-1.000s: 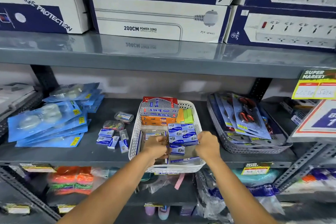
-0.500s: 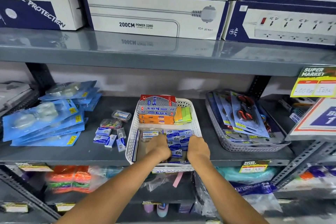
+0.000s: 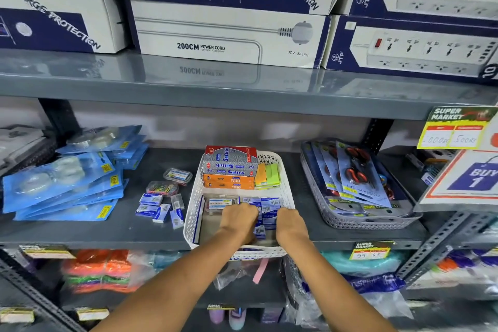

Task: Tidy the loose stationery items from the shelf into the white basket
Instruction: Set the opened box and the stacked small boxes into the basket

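Both hands sunk lower into white basket (image 3: 192, 213) since earlier; left hand (image 3: 238, 219), right hand (image 3: 291, 226) fingers curled around small blue boxes (image 3: 265, 210); more loose boxes (image 3: 155, 207) at 9 o'clock on shelf (image 3: 80, 232).

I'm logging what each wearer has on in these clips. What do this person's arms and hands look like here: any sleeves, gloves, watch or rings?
Both forearms are bare up to the frame's bottom edge: no sleeves show. The left hand and right hand are ungloved, with no watch, bracelet or band at either wrist. The fingers are mostly hidden, so rings cannot be ruled out.

"200CM POWER CORD" on white box (image 3: 226, 35)
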`<state>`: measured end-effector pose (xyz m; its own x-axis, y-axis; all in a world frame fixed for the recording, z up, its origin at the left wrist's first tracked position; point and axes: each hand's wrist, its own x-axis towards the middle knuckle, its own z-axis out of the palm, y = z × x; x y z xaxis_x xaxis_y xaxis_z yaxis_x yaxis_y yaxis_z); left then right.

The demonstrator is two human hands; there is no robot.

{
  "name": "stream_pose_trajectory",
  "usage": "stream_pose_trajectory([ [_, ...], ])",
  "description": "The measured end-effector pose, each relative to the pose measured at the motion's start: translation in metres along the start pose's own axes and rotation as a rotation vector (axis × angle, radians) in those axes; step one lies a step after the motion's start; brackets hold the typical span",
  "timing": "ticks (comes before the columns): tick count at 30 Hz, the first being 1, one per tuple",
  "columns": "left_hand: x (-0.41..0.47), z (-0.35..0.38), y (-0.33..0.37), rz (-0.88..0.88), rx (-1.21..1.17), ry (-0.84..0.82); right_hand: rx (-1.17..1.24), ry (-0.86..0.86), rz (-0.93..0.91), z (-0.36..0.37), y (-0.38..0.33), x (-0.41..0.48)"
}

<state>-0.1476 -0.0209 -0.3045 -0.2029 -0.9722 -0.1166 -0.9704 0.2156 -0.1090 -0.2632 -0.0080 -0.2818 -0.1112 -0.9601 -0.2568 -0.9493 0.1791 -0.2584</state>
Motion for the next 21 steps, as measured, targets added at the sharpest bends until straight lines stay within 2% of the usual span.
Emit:
stream_pose_trajectory([
  [5, -0.004, -0.001, -0.001, 0.020, 0.062, -0.006, -0.062, -0.015, -0.026, -0.001, -0.001, -0.005],
  [8, -0.013, -0.007, -0.010, -0.004, 0.015, -0.007, -0.061, -0.032, -0.039, -0.004, 0.001, -0.008],
  [11, -0.033, -0.028, -0.025, -0.013, -0.082, 0.053, -0.045, -0.045, -0.078, -0.015, -0.002, -0.021],
  [14, -0.064, -0.069, -0.043, -0.011, -0.141, 0.214, -0.010, -0.023, -0.160, -0.045, -0.016, -0.041],
  [16, -0.093, -0.106, -0.055, -0.040, -0.155, 0.391, 0.034, 0.105, -0.240, -0.077, -0.028, -0.064],
  [21, -0.154, -0.199, -0.086, -0.125, -0.236, 0.951, 0.185, 0.747, -0.469, -0.178, -0.051, -0.134],
])
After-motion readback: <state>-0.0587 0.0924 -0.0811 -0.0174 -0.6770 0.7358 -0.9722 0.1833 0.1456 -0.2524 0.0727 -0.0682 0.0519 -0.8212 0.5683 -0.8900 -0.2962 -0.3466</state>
